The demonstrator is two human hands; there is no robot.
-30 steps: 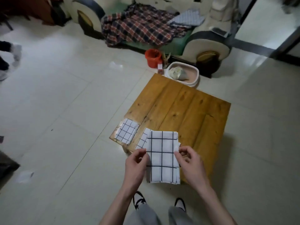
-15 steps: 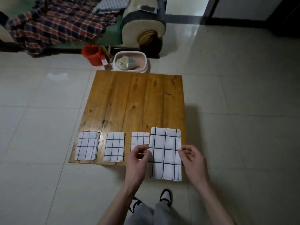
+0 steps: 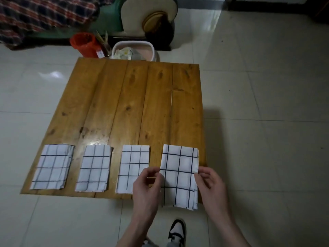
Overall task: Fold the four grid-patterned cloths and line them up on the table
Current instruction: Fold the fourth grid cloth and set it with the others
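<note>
Hidden and cut off
Left hand [image 3: 146, 186] covers third cloth's [image 3: 132, 166] near right corner; plaid blanket [image 3: 42, 16] and sofa [image 3: 149, 18] run off frame top.

Left hand [image 3: 146, 182] and right hand [image 3: 210, 182] — fingers curled, pinching opposite edges, forearms angled inward.

The wooden table [image 3: 138, 104] stands on a pale tiled floor [image 3: 267, 122]. Three folded grid cloths lie flat in a row along its near edge: the left cloth [image 3: 52, 167], the second cloth [image 3: 93, 168], and the third cloth [image 3: 132, 166]. A fourth cloth [image 3: 179, 175] overhangs the near right corner.
</note>
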